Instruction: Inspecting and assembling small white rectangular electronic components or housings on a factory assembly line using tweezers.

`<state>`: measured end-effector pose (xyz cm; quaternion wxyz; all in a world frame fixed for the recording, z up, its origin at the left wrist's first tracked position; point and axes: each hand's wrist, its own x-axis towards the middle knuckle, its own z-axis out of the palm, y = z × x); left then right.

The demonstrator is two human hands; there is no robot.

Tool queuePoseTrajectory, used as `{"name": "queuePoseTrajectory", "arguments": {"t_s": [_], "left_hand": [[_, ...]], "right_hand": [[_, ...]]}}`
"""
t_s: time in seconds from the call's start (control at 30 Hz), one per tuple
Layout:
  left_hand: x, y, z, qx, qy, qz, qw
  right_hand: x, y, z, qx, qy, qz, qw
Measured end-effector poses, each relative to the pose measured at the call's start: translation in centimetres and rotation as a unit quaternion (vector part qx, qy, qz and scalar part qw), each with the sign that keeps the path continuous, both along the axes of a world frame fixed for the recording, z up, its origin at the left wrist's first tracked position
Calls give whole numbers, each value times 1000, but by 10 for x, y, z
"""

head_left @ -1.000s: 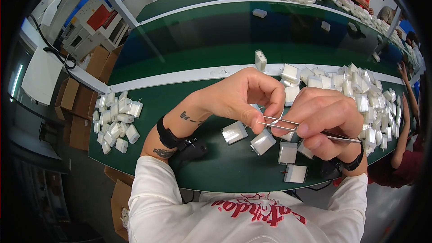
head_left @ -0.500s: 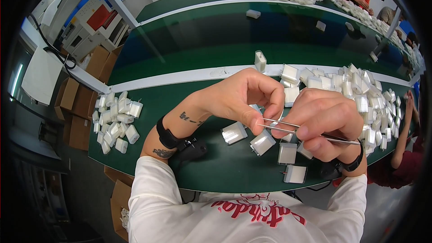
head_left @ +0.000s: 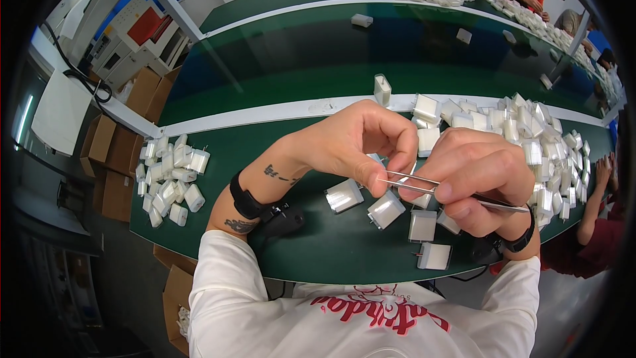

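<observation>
My right hand (head_left: 480, 176) is closed around metal tweezers (head_left: 457, 195), whose two prongs point left. My left hand (head_left: 361, 142) is pinched, with thumb and forefinger together at the prong tips; whatever it holds is mostly hidden by the fingers. Below the hands, several small white blocks in clear casings lie loose on the green table, among them one white block (head_left: 344, 196) near my left wrist and another white block (head_left: 434, 256) close to the front edge. Some have a short thin pin sticking out.
A large heap of white blocks (head_left: 527, 126) spreads behind and right of my right hand; a smaller pile (head_left: 169, 176) sits at the left. Beyond a white rail (head_left: 265, 116), a green conveyor belt (head_left: 278, 59) carries scattered blocks. Other people work at the far side and right.
Blocks on the conveyor belt have shifted a little to the left. My hands and the tweezers have hardly moved. A person's hands at the right edge have shifted.
</observation>
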<state>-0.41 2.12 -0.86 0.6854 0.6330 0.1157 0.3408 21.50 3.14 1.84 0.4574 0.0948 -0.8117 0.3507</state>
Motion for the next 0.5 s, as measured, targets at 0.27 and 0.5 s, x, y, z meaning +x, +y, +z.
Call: {"name": "queuePoseTrajectory", "arguments": {"t_s": [0.27, 0.5], "left_hand": [[0, 0, 0, 1, -3, -6, 1000], [0, 1, -2, 2, 1, -2, 1000]], "right_hand": [[1, 0, 0, 5, 1, -5, 1000], [0, -1, -1, 3, 7, -8, 1000]]}}
